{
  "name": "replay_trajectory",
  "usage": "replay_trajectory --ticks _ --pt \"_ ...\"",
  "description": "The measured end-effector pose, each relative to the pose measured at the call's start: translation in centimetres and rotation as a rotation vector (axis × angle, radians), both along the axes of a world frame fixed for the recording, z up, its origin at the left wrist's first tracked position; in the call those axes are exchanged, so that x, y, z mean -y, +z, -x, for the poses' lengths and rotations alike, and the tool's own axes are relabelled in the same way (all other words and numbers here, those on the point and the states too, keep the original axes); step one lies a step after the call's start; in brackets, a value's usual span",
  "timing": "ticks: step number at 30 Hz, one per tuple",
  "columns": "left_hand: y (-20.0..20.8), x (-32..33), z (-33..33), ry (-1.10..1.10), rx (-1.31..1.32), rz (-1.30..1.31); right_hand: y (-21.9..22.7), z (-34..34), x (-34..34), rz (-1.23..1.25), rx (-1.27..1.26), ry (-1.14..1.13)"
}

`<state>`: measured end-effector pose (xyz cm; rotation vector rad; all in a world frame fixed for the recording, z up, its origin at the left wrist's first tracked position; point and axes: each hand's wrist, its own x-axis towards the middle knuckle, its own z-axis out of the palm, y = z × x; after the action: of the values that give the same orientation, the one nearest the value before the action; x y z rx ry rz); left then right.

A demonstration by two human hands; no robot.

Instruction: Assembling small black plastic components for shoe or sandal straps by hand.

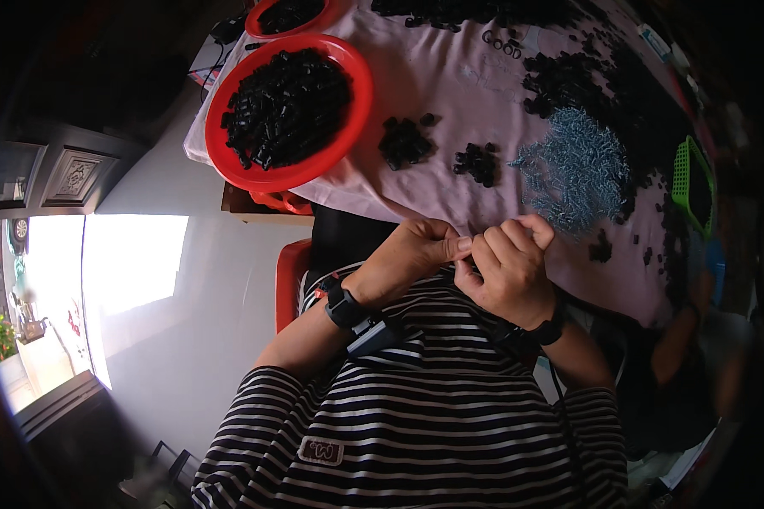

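Note:
My left hand (418,256) and my right hand (511,270) meet in front of my chest, by the near edge of the cloth-covered table. Left thumb and fingers pinch together, touching the curled fingers of the right. Whatever sits between them is too small or too hidden to make out. Just beyond the hands lie two small piles of black plastic parts, one to the left (405,142) and a smaller one (477,164) to its right. Past my right hand is a heap of small bluish metal springs (575,170).
A red bowl (363,110) full of black cylindrical parts stands at the table's left edge, another red bowl (255,24) behind it. More black parts (569,83) spread over the pink cloth (450,93). At right are a green basket (681,174) and another person's arm (679,343).

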<state>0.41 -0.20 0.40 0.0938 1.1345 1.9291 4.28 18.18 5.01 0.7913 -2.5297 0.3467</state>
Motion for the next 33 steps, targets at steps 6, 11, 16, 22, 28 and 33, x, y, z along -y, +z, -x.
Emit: replay_trajectory --ticks 6,11,16,22,28,33 --pt "-0.3 0.0 -0.1 -0.01 0.041 0.062 -0.1 -0.2 -1.3 0.065 0.169 -0.027" --pt "-0.2 -0.2 0.1 0.061 0.081 0.034 -2.0 1.0 -6.2 0.108 0.197 -0.321" --pt "-0.5 -0.4 0.3 0.116 0.022 -0.067 -3.7 1.4 -8.8 -0.071 0.082 -0.404" --pt "-0.5 -0.2 0.2 0.122 -0.058 -0.111 -4.5 1.9 -9.1 0.003 0.036 -0.453" --pt "-0.7 0.1 0.1 0.132 0.002 -0.113 -4.8 1.9 -8.9 -0.065 0.057 -0.426" --pt "-0.3 0.4 0.4 0.089 0.062 -0.106 -4.3 1.9 -8.6 -0.062 0.101 -0.379"
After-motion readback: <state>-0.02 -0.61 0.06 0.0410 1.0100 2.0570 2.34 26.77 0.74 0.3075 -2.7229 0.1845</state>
